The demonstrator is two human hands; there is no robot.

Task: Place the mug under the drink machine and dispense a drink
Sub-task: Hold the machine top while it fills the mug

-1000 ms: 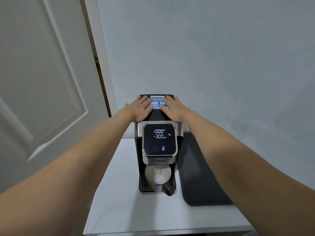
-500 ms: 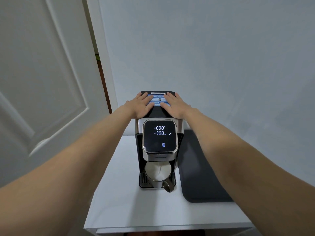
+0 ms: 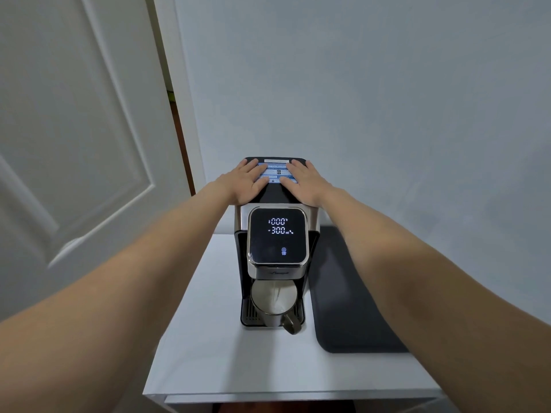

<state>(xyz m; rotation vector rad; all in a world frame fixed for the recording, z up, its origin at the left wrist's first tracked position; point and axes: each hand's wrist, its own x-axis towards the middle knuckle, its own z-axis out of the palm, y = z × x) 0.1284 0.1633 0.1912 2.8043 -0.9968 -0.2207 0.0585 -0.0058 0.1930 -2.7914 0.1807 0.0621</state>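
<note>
The black and silver drink machine (image 3: 277, 239) stands on a white table (image 3: 214, 359); its lit screen reads 000 and 300 ml. A grey mug (image 3: 275, 307) sits on the drip tray under the spout, handle toward me, and a thin stream falls into it. My left hand (image 3: 246, 183) and my right hand (image 3: 304, 181) both lie flat, palms down, on the machine's black top lid, fingers spread on either side of a blue label. Neither hand holds anything.
A dark mat (image 3: 348, 293) lies on the table right of the machine. A white panelled door (image 3: 74, 144) stands on the left, a pale wall behind. The table's front edge runs across the bottom of the view.
The view has shifted slightly, so the machine and table sit a little differently in frame. Both hands stay flat on the lid, and the stream keeps falling into the mug.
</note>
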